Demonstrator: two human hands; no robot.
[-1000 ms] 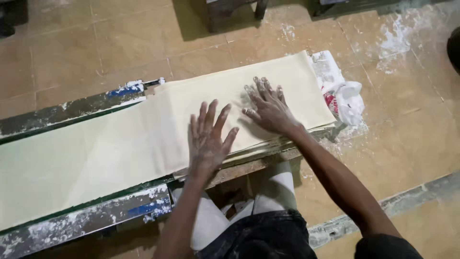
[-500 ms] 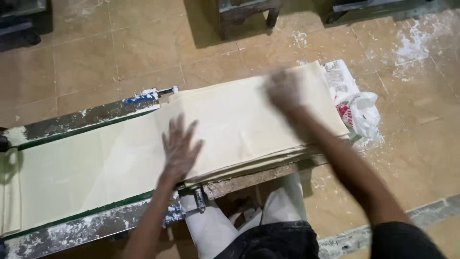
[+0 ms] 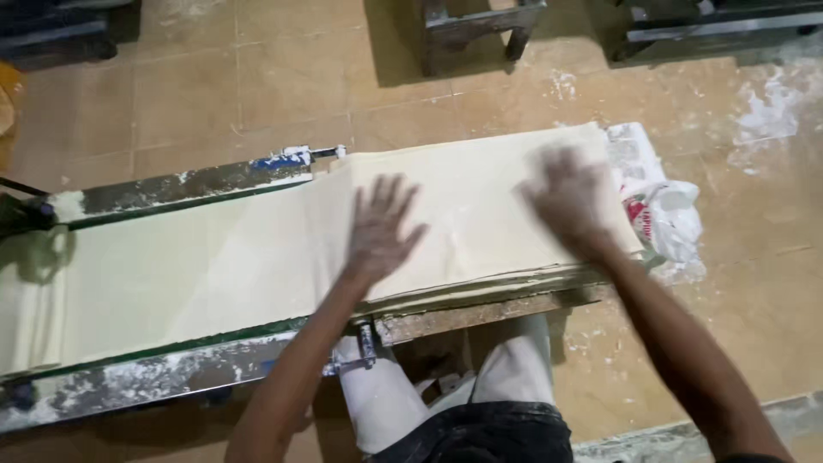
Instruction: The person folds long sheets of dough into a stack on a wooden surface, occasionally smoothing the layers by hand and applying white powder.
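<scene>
Left hand (image 3: 381,225) spread flat, fingers apart, palm down on the pale dough sheet (image 3: 214,266), gripping nothing. Right hand (image 3: 573,199) blurred, open as far as can be told, over the folded dough stack (image 3: 480,197) at the sheet's right end. Sheet stretched along the floury conveyor frame (image 3: 171,370); white plastic bag (image 3: 673,221) just beside the stack.

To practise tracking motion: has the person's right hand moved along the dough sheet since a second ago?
Yes. The right hand has slid along the dough sheet towards the white bag at its end, away from the left hand.
</scene>
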